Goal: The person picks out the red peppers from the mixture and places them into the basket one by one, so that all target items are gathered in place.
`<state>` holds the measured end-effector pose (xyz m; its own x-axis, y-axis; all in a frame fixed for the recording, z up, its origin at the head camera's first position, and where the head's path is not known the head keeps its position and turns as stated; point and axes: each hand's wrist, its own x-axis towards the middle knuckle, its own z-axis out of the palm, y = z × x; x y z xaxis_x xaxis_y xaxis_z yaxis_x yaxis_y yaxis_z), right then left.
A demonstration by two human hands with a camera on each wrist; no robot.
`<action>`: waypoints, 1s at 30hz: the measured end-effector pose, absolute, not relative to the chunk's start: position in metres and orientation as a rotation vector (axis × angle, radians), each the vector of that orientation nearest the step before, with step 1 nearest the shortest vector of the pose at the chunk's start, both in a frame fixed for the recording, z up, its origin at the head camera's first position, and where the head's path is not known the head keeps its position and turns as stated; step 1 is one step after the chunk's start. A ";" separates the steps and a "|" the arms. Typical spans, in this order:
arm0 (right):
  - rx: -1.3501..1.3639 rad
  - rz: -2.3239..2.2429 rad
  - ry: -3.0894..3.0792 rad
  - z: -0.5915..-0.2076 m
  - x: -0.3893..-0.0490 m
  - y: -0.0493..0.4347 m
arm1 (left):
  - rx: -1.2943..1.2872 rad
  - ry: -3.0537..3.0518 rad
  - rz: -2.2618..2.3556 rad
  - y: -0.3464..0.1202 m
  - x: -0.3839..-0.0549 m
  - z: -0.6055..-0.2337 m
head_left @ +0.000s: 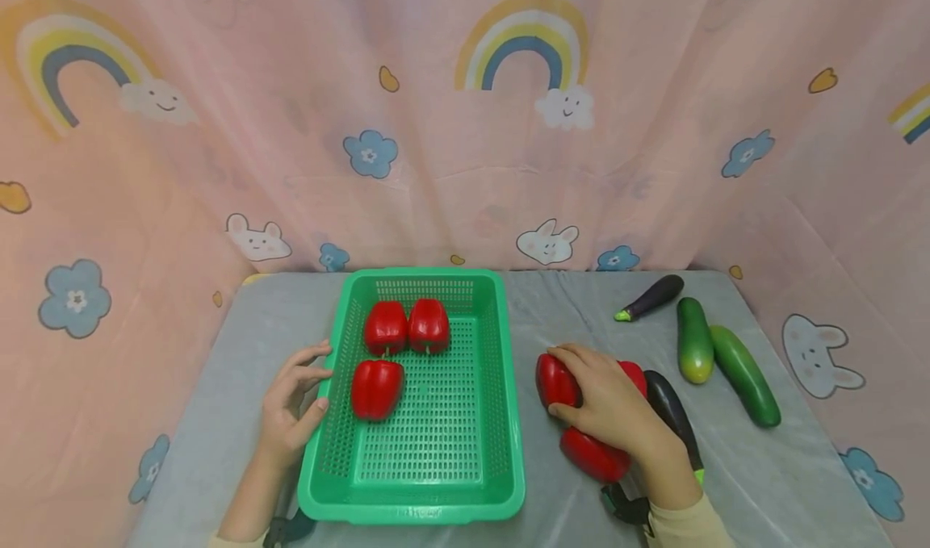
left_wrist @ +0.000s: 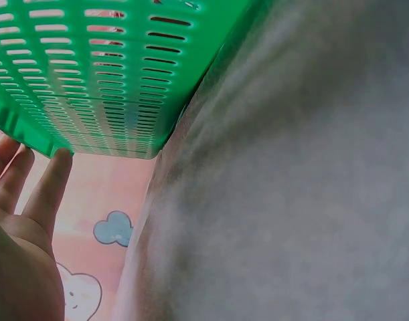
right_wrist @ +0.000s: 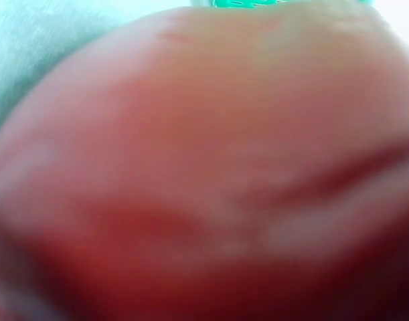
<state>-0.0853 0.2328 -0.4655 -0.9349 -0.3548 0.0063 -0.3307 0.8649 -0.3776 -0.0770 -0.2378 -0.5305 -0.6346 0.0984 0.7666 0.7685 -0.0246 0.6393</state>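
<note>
My left hand (head_left: 291, 407) is at the left side of a green plastic basket (head_left: 410, 514), fingertips at its rim and fingers fairly straight. In the left wrist view, the fingers (left_wrist: 49, 190) reach up to the basket's edge. Three red bell peppers lie inside, one nearer the front (head_left: 377, 390) and two side by side further back. To the right of the basket, my right hand (head_left: 606, 395) grips a red bell pepper (head_left: 556, 380) between thumb and fingers. Another red pepper (head_left: 594, 455) lies below that hand, and one (head_left: 634, 376) is partly hidden behind it. Blurred red fills the right wrist view.
A dark eggplant (head_left: 672, 411) lies just right of my right hand, a second eggplant (head_left: 657, 294) further back. Two green cucumber-like vegetables, one shorter (head_left: 695, 342) and one longer (head_left: 748, 378), lie at the right. A pink patterned curtain (head_left: 436, 209) stands behind the grey-covered table (head_left: 538, 499).
</note>
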 end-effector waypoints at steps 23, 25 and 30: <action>-0.536 -0.660 2.979 -0.467 -0.085 0.235 | -0.902 -1.741 -1.734 -0.238 -0.077 -0.531; -0.541 -0.675 2.979 -0.468 -0.085 0.236 | -0.898 -1.743 -1.735 -0.238 -0.076 -0.531; -0.576 -0.707 2.979 -0.469 -0.086 0.237 | -0.898 -1.744 -1.728 -0.238 -0.077 -0.532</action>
